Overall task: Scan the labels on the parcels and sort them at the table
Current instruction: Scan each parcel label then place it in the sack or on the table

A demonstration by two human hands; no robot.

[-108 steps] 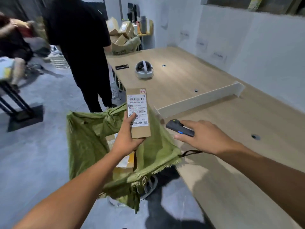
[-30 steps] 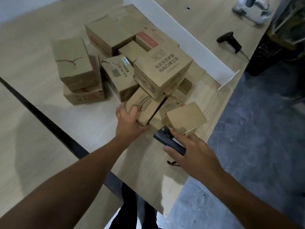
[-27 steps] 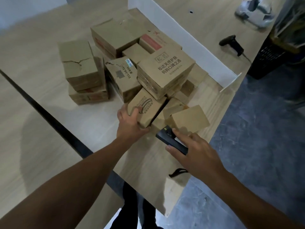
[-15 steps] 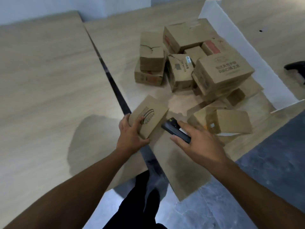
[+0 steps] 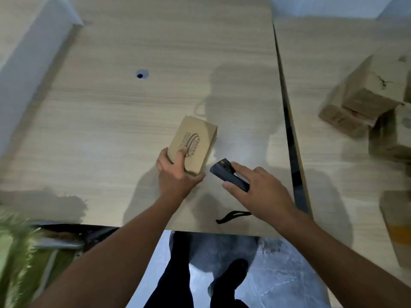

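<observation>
Grips a small brown box (image 5: 193,144) at mid-table (image 5: 111,107) with the left hand (image 5: 175,176), thumb on the printed top, fingers curled round the near end. Clasps a dark scanner (image 5: 229,175) in the right hand (image 5: 260,187), just at the box's 4 o'clock. Leaves a pile of boxes (image 5: 367,96) at 3 o'clock and a green sack (image 5: 20,252) at 8 o'clock.

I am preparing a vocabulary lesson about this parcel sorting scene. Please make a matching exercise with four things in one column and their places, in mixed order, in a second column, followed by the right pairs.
Things
1. printed box
2. scanner
3. green sack
4. pile of parcels

Places
A. at the far right of the view
B. gripped by the left hand
C. in the lower left corner of the view
D. held in the right hand

Pairs: 1-B, 2-D, 3-C, 4-A
</observation>
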